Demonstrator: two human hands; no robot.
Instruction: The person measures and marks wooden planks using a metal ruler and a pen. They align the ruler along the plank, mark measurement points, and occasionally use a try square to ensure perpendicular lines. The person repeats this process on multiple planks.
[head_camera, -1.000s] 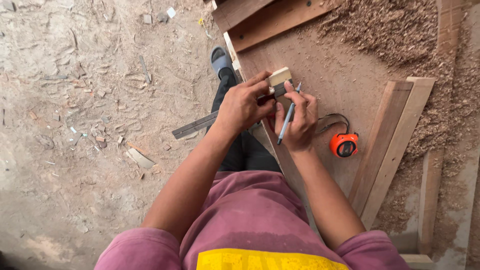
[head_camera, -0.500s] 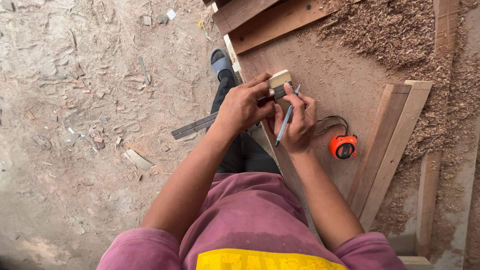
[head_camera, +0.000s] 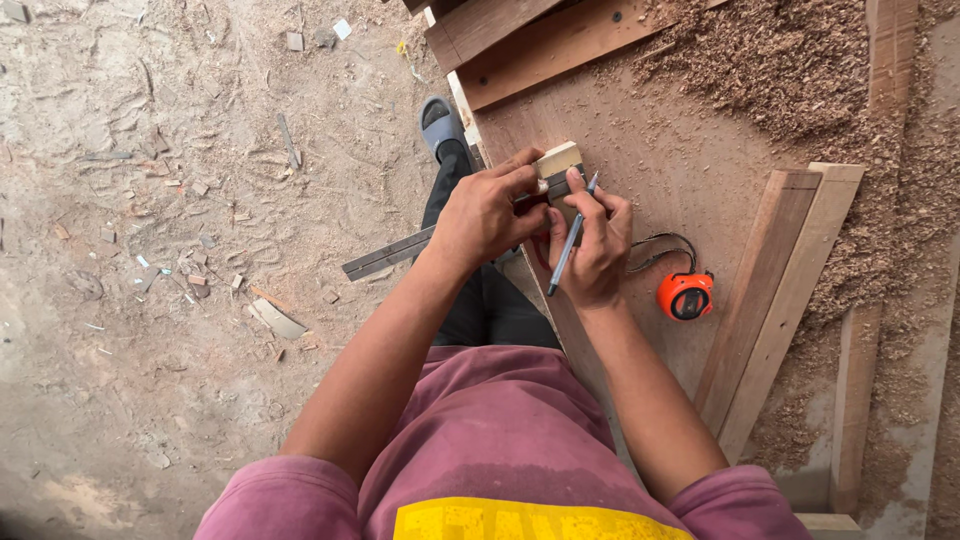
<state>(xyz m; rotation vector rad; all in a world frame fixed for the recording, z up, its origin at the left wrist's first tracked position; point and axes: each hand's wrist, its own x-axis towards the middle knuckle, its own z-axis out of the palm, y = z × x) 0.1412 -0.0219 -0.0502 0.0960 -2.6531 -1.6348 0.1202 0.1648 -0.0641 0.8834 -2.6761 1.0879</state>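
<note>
Head camera looks down on a dusty tabletop (head_camera: 650, 140) where the left hand (head_camera: 490, 215) pinches a small pale wood block (head_camera: 558, 160) and presses a metal ruler (head_camera: 400, 252) against it, the ruler's far end jutting out over the floor. Right hand (head_camera: 595, 250) is closed around a blue pencil (head_camera: 570, 245), its fingertips touching the block. An orange tape measure (head_camera: 685, 295) lies near, beside two wooden slats (head_camera: 790, 280), with sawdust (head_camera: 770, 60) piled beyond

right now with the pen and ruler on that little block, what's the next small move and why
Probably draw the pen tip along the metal ruler edge: the left hand pins the ruler across the small wood block, and the right hand has the pen at it.
</note>
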